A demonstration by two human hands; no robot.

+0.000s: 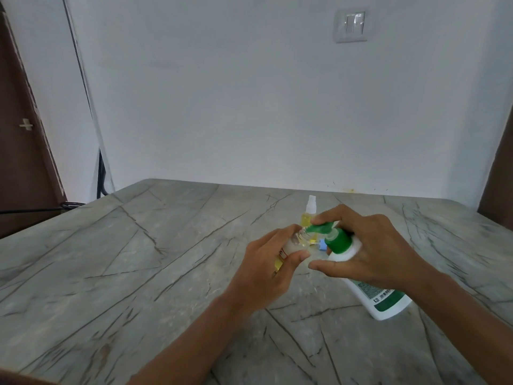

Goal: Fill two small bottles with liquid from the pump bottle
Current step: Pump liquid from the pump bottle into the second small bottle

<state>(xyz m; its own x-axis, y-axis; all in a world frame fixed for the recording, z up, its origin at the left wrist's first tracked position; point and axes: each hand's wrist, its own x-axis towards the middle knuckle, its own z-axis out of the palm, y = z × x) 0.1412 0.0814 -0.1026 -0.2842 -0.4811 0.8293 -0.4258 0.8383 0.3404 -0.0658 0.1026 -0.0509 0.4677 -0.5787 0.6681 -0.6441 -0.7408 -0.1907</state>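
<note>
While the spout meets the bottle mouth, the items stand as follows.

Item 1: small bottle (pixel 295 244), clear, held tilted above the table (pixel 138 259), neck towards the spout. It sits in the left hand (pixel 273 259), whose fingers are curled round the body, thumb along the near side. Some whitish fill seems to show inside; the level cannot be read.

Item 2: pump bottle (pixel 380 298), white with green collar, leaning left, base low at the person's right; whether the base rests on the table cannot be told. The right hand (pixel 369 245) grips its shoulder, forefinger laid on the green pump head (pixel 319 227), thumb curled beneath.

Item 3: second small bottle (pixel 308 215), yellow contents, white spray top, upright just behind the hands; it looks filled.

Item 4: small blue piece (pixel 322 245), perhaps a cap, on the table between the hands.

Handling note, as judgement: keep the spout tip inside or touching the neck, press in short slow strokes, hold the small bottle steady and nearly upright enough that nothing runs back out. Stop below the neck.
</note>
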